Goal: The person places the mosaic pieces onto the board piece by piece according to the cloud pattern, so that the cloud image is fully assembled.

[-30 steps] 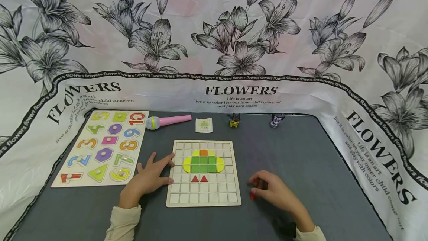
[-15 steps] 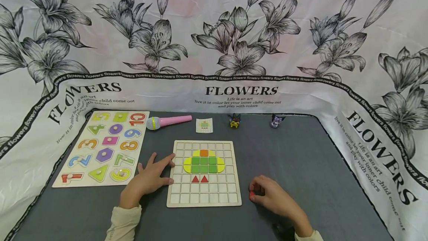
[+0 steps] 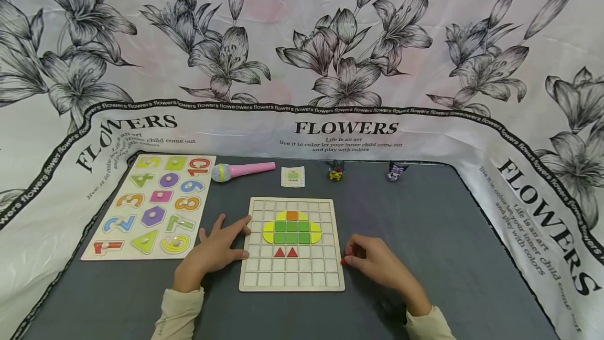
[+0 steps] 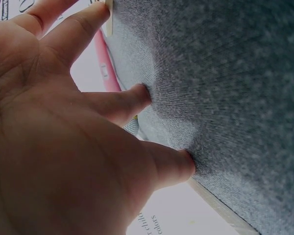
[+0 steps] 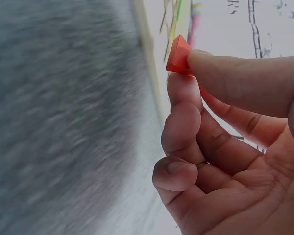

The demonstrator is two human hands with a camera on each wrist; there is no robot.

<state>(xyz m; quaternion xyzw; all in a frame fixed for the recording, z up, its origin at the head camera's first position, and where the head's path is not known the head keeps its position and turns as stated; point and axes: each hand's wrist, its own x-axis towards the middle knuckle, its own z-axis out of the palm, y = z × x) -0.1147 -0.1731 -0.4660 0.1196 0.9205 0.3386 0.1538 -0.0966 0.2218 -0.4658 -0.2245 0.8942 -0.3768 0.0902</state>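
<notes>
Between thumb and index finger my right hand (image 3: pixel 377 264) pinches a small red triangle block (image 5: pixel 179 56), just off the right edge of a wooden grid board (image 3: pixel 321 272). On the board lie green squares (image 3: pixel 286 231), yellow rounded pieces (image 3: pixel 315 232), an orange square (image 3: pixel 292 215) and two red triangles (image 3: pixel 279 252) below them. My left hand (image 3: pixel 212 253) has its fingers spread. Its thumb and a fingertip touch the board's left edge, while other fingertips rest on the grey cloth (image 4: pixel 225 98) in the left wrist view.
A number-and-shape puzzle board (image 3: pixel 120 211) lies at the left. Along the back are a pink toy microphone (image 3: pixel 245 169), a small pattern card (image 3: pixel 293 177), a yellow-and-black figurine (image 3: pixel 336 171) and a purple-white figurine (image 3: pixel 395 172). Flower-printed cloth (image 3: pixel 344 83) borders the table.
My right hand has lifted the red triangle block from the grey cloth and moved it left, toward the grid board. My left hand keeps its place at the board's left edge.
</notes>
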